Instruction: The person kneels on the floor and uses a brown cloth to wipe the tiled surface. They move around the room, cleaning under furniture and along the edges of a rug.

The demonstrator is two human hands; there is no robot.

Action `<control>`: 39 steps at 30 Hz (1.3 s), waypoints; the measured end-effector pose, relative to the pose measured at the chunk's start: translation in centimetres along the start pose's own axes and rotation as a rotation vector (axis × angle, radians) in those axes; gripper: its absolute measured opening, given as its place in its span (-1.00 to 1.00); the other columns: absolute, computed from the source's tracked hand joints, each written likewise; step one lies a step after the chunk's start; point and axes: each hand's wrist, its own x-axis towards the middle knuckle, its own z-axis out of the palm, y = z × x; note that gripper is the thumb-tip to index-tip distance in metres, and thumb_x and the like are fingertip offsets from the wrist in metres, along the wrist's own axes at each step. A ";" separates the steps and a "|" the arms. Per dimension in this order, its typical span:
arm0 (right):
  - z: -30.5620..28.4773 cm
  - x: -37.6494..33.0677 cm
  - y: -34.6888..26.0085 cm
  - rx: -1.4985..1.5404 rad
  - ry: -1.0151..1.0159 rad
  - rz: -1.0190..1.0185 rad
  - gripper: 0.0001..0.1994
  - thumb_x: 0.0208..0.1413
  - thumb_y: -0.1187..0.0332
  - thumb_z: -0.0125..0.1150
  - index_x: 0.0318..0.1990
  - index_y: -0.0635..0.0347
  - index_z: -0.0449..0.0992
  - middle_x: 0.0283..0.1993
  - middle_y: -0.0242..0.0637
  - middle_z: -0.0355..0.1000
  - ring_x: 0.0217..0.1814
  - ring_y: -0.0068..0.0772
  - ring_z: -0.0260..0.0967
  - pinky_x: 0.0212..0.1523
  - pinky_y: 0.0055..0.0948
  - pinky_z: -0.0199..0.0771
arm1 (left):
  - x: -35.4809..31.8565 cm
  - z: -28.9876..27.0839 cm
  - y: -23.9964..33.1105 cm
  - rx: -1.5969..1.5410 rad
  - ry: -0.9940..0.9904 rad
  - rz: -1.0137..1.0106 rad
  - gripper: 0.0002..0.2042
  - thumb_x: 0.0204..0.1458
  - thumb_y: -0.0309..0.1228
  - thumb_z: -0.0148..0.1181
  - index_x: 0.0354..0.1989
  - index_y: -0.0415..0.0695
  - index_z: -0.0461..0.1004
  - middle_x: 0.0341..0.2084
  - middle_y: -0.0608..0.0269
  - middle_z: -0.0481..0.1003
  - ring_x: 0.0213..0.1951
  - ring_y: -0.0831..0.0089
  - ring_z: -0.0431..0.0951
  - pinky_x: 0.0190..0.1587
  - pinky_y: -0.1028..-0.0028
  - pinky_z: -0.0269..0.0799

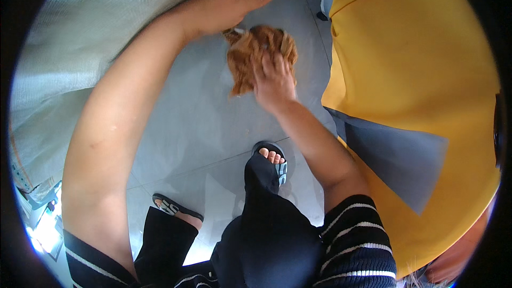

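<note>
An orange-brown, shaggy bundle (242, 61) with streaks of lighter and darker brown is low over or on the grey floor, ahead of my feet. Whether it is fur or crumpled cloth I cannot tell. My right hand (274, 82) lies on its near right side, fingers stretched out and spread over it, slightly blurred. My left hand (234, 2) reaches to the far edge of the view with its fingers extended along the edge of a pale woven sheet or sack (122, 16). The bundle's upper left corner comes close to the left wrist.
A large yellow sheet (405, 48) with a grey underside flap (394, 149) hangs along the right. Grey floor tiles (186, 112) with thin joints lie below. My sandalled feet stand near the middle (274, 157) and left (173, 205). Something bright is at lower left.
</note>
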 end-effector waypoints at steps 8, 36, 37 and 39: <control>-0.6 15.7 11.6 0.033 0.162 0.280 -0.42 0.24 0.21 -0.14 0.41 0.12 0.06 0.48 -0.14 -0.02 0.51 0.03 -0.16 0.45 -0.01 -0.15 | 0.8 -0.3 1.2 0.076 -0.058 -0.063 -0.49 0.33 -0.11 -0.13 0.38 -0.06 0.14 0.31 0.27 0.24 0.35 0.44 0.14 0.38 0.44 -0.02; -0.7 -11.7 -0.9 0.524 0.227 -0.019 -0.57 -0.21 0.48 0.20 -0.06 0.01 0.55 0.11 -0.18 0.39 0.20 0.00 0.29 0.22 -0.02 0.25 | 0.6 0.4 1.2 -0.050 0.031 -0.061 -0.48 0.32 -0.09 -0.12 0.36 -0.09 0.19 0.31 0.25 0.25 0.36 0.43 0.11 0.39 0.46 -0.10; -2.0 -7.9 0.0 0.588 0.457 -0.009 -0.59 -0.19 0.54 0.17 -0.08 0.05 0.54 0.10 -0.12 0.41 0.18 0.03 0.31 0.20 -0.01 0.26 | 0.3 0.4 1.2 -0.058 0.049 -0.059 -0.47 0.31 -0.08 -0.11 0.36 -0.11 0.19 0.31 0.22 0.25 0.36 0.42 0.12 0.39 0.46 -0.10; -5.0 0.6 2.5 0.519 0.655 -0.003 -0.58 -0.09 0.56 0.10 0.01 0.08 0.50 0.15 0.00 0.38 0.22 0.10 0.28 0.18 0.01 0.26 | -0.7 -0.2 1.1 -0.037 0.078 -0.058 -0.45 0.31 -0.07 -0.09 0.36 -0.15 0.17 0.31 0.18 0.25 0.36 0.40 0.13 0.38 0.46 -0.09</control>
